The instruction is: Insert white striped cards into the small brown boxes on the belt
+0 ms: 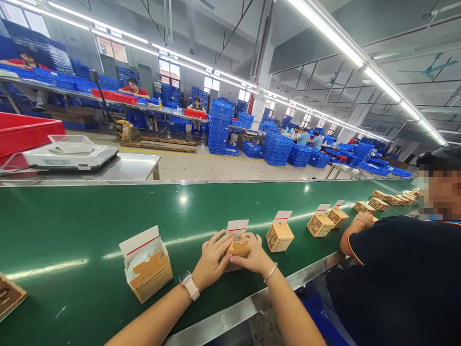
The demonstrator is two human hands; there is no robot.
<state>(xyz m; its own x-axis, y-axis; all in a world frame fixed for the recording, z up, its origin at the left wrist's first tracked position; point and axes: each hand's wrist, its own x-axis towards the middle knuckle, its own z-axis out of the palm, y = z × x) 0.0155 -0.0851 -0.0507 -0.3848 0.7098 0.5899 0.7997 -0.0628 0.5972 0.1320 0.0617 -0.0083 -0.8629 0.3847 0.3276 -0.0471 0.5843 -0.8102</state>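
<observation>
A small brown cardboard box (238,249) stands on the green conveyor belt (90,206), gripped from both sides. My left hand (215,257), with a watch at the wrist, curves round its left side, fingers over the top edge and thumb at the front. On the other side my right hand (255,255) holds it, thumb along the front edge. The box's white flap with a red line sticks up behind the fingers; its lower part is mostly hidden. To the left sits an open box (151,274) with whitish wrapping inside and its flap raised. Another box (280,237) stands to the right.
A person in a dark shirt (399,269) sits at right, one hand at the boxes. More boxes (320,225) line the belt. A metal rail (230,315) edges the near side. Beyond the belt are a white scale (68,156), a red bin (29,132) and stacked blue crates (219,127).
</observation>
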